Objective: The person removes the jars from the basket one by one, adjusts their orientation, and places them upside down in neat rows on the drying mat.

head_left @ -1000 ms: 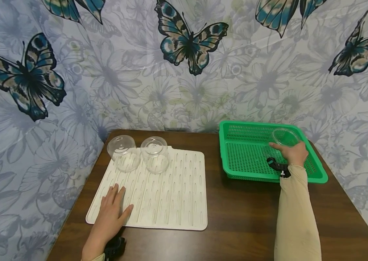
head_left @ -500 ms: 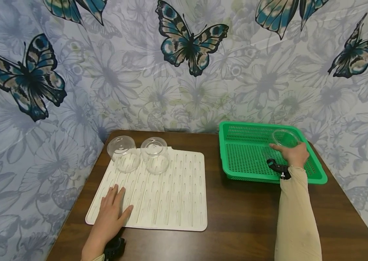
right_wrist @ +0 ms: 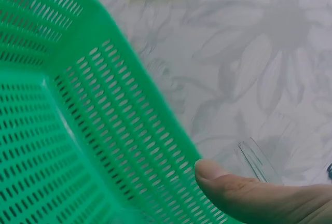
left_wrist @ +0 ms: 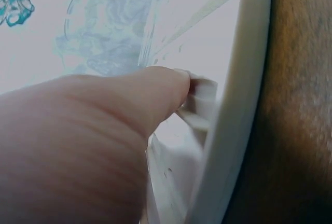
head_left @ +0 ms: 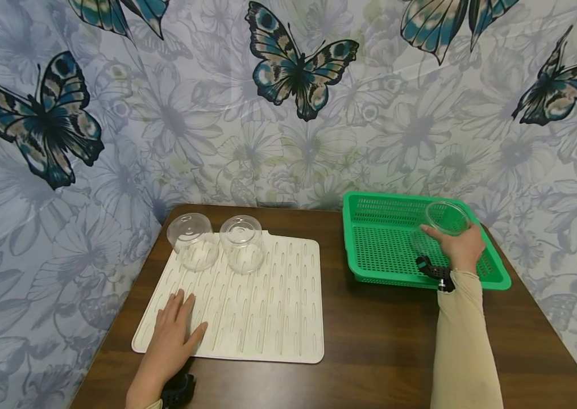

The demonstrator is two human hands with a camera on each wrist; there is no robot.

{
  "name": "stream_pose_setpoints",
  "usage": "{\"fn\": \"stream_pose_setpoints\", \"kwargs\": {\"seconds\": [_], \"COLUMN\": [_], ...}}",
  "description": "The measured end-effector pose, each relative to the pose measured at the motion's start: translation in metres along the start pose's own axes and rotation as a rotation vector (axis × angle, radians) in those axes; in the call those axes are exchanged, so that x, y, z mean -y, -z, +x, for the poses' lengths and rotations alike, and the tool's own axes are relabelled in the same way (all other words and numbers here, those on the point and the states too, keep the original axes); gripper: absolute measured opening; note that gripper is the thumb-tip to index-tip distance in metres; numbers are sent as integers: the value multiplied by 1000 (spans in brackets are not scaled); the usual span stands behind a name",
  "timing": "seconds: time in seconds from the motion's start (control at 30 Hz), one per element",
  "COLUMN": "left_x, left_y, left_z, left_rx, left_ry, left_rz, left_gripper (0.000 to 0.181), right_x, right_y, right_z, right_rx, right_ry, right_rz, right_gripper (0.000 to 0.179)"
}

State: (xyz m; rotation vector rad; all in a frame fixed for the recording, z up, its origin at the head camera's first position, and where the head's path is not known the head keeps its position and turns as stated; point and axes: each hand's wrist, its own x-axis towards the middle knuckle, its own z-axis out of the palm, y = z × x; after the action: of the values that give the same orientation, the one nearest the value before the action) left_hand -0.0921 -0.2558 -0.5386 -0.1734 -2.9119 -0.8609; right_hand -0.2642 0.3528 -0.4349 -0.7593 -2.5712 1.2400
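My right hand (head_left: 463,250) grips a clear glass (head_left: 445,218) at the right side of the green basket, its rim facing up. In the right wrist view, the thumb (right_wrist: 233,189) lies against the glass, whose clear rim (right_wrist: 252,159) shows faintly beside the basket wall. Most of the glass's lower part is hard to make out. Fingers spread, my left hand (head_left: 173,335) rests on the left front part of a white ridged mat (head_left: 268,307). Two clear glasses stand upside down at the mat's back left, one left (head_left: 195,244) and one right (head_left: 242,244).
The green slotted basket (head_left: 390,278) sits at the back right of the brown wooden table (head_left: 365,346). Behind the table hangs a floral cloth (head_left: 308,153) with butterflies. Bare wood lies between mat and basket.
The head view drifts slightly. My right hand keeps its grip on the glass and its wrist shifts a little. The left hand and the two upturned glasses stay where they were.
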Motion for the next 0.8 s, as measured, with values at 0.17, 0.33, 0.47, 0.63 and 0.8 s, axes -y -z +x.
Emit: {"fn": "stream_pose_setpoints", "kwargs": {"seconds": [0.17,0.33,0.47,0.63,0.8], "left_x": [0,1,1,3,1], "left_y": [0,0,-1,-1,7], "left_z": [0,0,0,0,1], "left_rx": [-2,-8,-8,-4,41], "left_ry": [-3,-11,-12,-12,-1], "left_rz": [-7,-3,-9,-20,-48], "left_gripper": [73,73,73,73,75], "right_x": [16,34,46,63,76], "right_y": [7,15,19,21,18], "right_z": [-9,-25,-38,-57,-73], "right_rx": [-31,-79,-124,-172,-216], "right_ry": [47,110,153,224,350], "right_rz": [43,68,97,117,120], "right_gripper": [115,114,113,109,101]}}
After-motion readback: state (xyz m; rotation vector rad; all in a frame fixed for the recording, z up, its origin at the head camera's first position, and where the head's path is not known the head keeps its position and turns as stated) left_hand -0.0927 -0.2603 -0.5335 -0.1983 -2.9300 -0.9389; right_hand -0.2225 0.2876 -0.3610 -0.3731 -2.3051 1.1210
